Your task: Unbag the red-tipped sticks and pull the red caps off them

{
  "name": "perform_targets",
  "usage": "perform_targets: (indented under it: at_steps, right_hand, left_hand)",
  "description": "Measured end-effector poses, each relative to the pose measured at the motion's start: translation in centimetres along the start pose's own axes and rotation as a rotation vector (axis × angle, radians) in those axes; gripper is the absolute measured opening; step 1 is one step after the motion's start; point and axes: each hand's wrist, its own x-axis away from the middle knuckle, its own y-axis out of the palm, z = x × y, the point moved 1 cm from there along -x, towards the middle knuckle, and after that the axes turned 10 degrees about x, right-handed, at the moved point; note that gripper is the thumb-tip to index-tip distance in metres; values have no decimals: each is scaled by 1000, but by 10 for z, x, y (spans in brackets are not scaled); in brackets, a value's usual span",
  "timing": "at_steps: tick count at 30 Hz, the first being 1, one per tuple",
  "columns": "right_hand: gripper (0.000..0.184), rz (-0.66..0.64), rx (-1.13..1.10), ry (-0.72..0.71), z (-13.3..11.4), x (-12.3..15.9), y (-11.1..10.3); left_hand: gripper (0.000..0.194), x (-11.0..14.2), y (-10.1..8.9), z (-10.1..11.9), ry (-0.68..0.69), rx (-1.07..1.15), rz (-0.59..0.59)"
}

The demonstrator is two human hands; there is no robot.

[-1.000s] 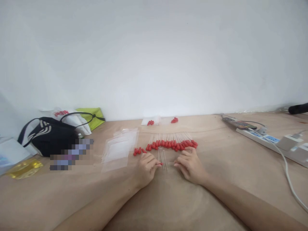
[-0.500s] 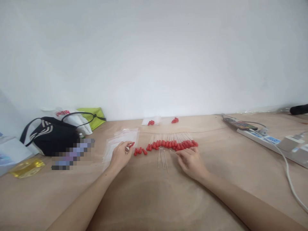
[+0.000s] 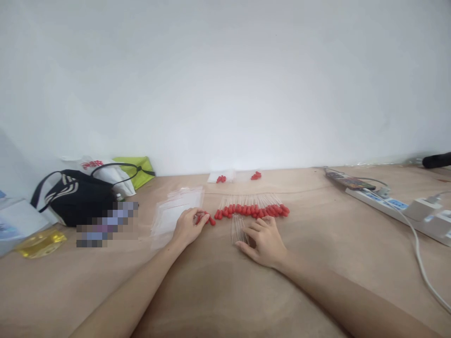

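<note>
Thumb and fingers of my left hand (image 3: 190, 227) are closed around a red rubber bulb (image 3: 198, 219) at the small group of loose bulbs. Another loose bulb (image 3: 212, 221) lies just right of those fingertips. My right hand (image 3: 266, 241) hovers low over several thin clear tubes (image 3: 237, 230), its thumb and fingers apart; part of the tubes is hidden under it. Beyond both hands runs a long row of droppers (image 3: 252, 211), red bulbs toward me and clear stems pointing away.
Flat clear zip bags (image 3: 171, 213) lie left of my left hand. Two small bags with red bulbs (image 3: 221, 179) are near the wall. A black bag (image 3: 81, 199) and a yellow packet (image 3: 41, 244) stand left. A power strip (image 3: 380, 204) with a phone (image 3: 348, 181) is right.
My left hand went left from the tubes with a red bulb, then down to the loose bulbs. My right hand shifted left over the tubes, and the tube it pinched is out of its fingers.
</note>
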Motion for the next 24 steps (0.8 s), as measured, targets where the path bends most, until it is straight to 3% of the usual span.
perform_targets:
  at_steps: [6, 8, 17, 21, 24]
  right_hand:
    - [34, -22, -62, 23, 0, 0, -4]
    - [33, -8, -90, 49, 5, 0, -5]
    - [22, 63, -110, 188, 42, 10, -10]
    - [20, 76, -148, 230, 42, 14, -12]
    - [18, 53, -154, 218, 40, 14, -12]
  left_hand:
    - [26, -1, -5, 2, -9, -19, 81]
    - [25, -8, -7, 6, -54, -47, 58]
    - [28, -66, 13, 23, -378, -90, -354]
    - [32, -71, 25, 25, -514, -47, -506]
    - [27, -70, 29, 26, -551, -20, -549]
